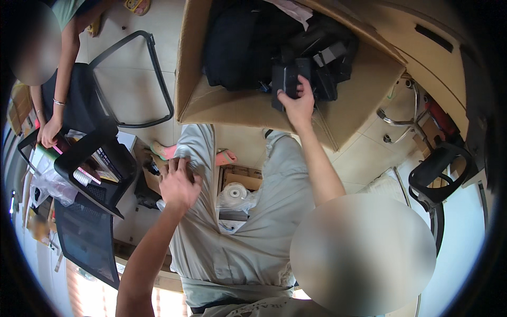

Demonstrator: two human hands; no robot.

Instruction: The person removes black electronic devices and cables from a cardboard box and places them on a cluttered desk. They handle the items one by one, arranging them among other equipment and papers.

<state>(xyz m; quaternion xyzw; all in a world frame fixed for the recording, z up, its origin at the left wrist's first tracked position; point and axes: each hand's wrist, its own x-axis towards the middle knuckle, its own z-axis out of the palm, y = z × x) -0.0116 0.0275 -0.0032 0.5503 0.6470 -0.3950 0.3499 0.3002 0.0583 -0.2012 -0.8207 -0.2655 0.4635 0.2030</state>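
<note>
Slips could totally happen with that one-handed pinch: your right hand [299, 108]'s gripping a black box [285, 77] at the carton [248, 113], left hand [180, 185] resting loosely open on your trousers [288, 177]

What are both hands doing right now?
Left hand: open, resting on the grey trouser leg, nothing seen in it.
Right hand: closed on a black block inside the cardboard box.

My right hand [299, 105] grips a black case [285, 79] at the cardboard box [364, 98]; my left hand [180, 185] rests on my leg [197, 145].
</note>
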